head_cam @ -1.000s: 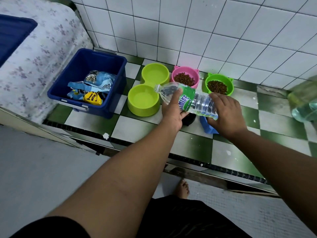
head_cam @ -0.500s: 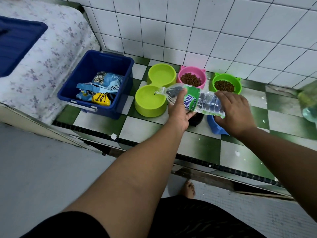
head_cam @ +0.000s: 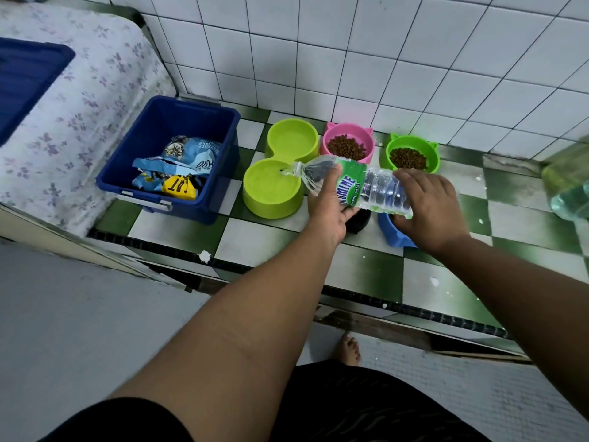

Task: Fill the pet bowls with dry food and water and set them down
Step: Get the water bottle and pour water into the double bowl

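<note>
A clear water bottle (head_cam: 366, 186) with a green label lies nearly level, its open mouth over the near cup of a lime double bowl (head_cam: 271, 199). Water runs from the mouth into that cup. My left hand (head_cam: 328, 208) grips the bottle near the neck from below. My right hand (head_cam: 430, 208) holds its base end from above. A pink bowl (head_cam: 347, 145) and a green bowl (head_cam: 411, 154), both with ears, hold brown dry food by the wall. A blue bowl (head_cam: 392, 231) and a black bowl (head_cam: 358, 223) sit partly hidden under my hands.
A dark blue bin (head_cam: 178, 154) with pet food bags (head_cam: 175, 173) stands left of the bowls on the green-and-white checkered ledge (head_cam: 255, 240). A flowered mattress (head_cam: 79, 100) lies at the left. A large water-filled bottle (head_cam: 570, 186) shows at the right edge. My bare foot (head_cam: 349, 349) is on the floor below.
The bottle has stayed over the near lime cup and keeps pouring; its mouth has dipped slightly. Both hands keep their hold. The camera has shifted a little.
</note>
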`<state>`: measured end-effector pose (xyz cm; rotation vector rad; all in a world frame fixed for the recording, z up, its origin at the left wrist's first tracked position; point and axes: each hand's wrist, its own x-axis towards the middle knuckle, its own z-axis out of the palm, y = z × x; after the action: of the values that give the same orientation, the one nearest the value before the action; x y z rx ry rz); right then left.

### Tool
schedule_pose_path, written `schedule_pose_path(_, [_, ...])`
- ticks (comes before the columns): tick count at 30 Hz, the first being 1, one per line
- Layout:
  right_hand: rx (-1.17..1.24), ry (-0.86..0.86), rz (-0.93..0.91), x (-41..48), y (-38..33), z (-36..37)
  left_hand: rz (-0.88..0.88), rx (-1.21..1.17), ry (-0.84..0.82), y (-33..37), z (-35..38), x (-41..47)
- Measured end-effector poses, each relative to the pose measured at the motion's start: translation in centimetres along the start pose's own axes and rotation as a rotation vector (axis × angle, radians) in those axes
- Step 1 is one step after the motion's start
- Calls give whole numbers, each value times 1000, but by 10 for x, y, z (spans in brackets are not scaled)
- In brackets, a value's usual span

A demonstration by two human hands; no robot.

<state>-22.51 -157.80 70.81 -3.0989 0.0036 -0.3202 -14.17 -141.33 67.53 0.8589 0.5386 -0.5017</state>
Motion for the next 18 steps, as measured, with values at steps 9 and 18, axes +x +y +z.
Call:
schedule_pose_path(9, [5,14,18,-5,-3,-1,19,25,-1,0,0,-4])
schedule_pose_path(18, [81,60,83,-2,-16,-4,102,108,-26,19,3,-8])
